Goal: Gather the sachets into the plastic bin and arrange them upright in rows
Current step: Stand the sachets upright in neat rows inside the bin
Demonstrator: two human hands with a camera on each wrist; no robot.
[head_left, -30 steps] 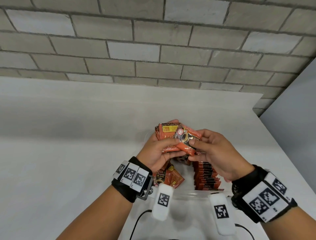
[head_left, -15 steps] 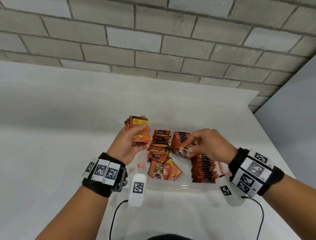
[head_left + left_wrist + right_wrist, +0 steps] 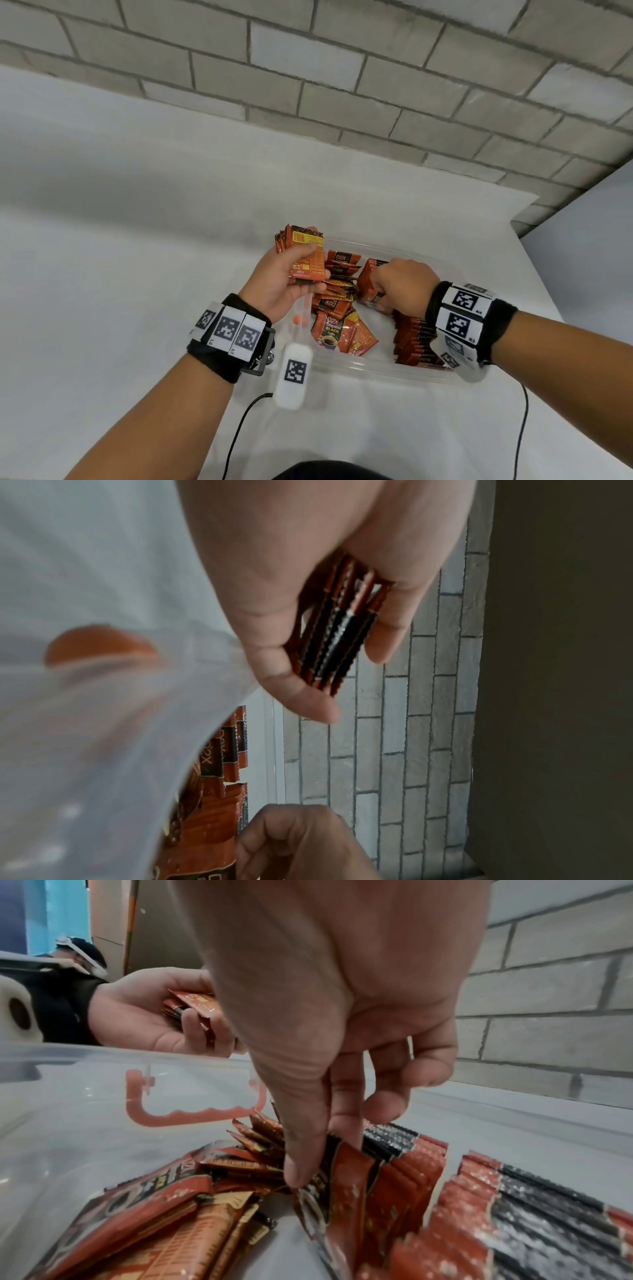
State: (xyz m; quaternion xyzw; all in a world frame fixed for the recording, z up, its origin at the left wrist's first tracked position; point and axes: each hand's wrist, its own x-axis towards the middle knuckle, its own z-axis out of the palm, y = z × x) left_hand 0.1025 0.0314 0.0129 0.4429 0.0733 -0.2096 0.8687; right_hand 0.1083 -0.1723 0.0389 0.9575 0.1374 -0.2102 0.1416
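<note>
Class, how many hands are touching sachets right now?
2. The left hand grips a stack of sachets over the left edge of the plastic bin; the right hand pinches one sachet inside it. No others visible.

Bare workroom or lab: white table point(image 3: 137, 274) against grey brick wall point(image 3: 342, 85).

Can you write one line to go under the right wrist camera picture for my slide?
The right hand pinches a sachet at the end of an upright row in the clear plastic bin.
</note>
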